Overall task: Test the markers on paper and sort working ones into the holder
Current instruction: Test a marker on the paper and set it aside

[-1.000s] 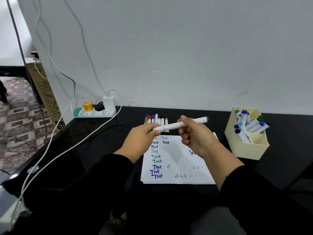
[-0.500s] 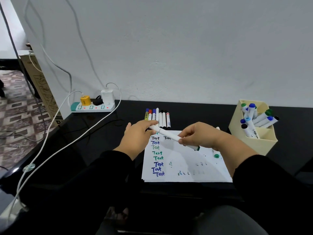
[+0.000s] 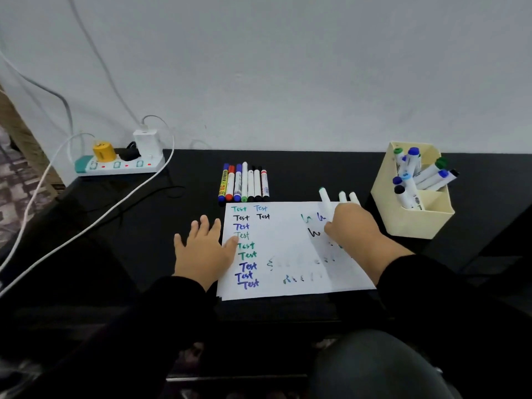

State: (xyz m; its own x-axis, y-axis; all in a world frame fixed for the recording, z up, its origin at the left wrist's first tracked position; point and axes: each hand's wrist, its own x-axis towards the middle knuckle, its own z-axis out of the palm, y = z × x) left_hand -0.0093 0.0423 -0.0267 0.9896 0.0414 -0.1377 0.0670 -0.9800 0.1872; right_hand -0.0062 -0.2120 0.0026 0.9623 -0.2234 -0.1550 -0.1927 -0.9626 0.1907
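The head view looks down on a black worktop (image 3: 121, 254) where a white sheet of paper (image 3: 288, 249) covered in coloured "Test" scribbles lies between the two hands. The right hand (image 3: 352, 228) rests on the sheet's far right corner with its fingers curled round a white marker with a green end (image 3: 324, 197), apparently the one under test. This marker's long axis runs away from the person and leans slightly left, the green end pointing towards the wall; the writing end is hidden under the hand, so I cannot tell whether it touches the paper. Two more white markers (image 3: 348, 197) lie just beside it, beyond the paper's far edge, roughly parallel. The left hand (image 3: 204, 246) lies flat with fingers spread, mostly on the worktop, its thumb pressing the sheet's left edge, seemingly to steady it. The cream plastic holder (image 3: 414, 220), already carrying several blue- and green-capped markers, stands to the right of the right hand and a little farther from the person, near but apart. That makes the right hand by far the nearer one for any drop into it. A row of assorted markers (image 3: 244, 182) lies side by side beyond the paper's far left corner, all pointing towards the wall, nearer the left hand.
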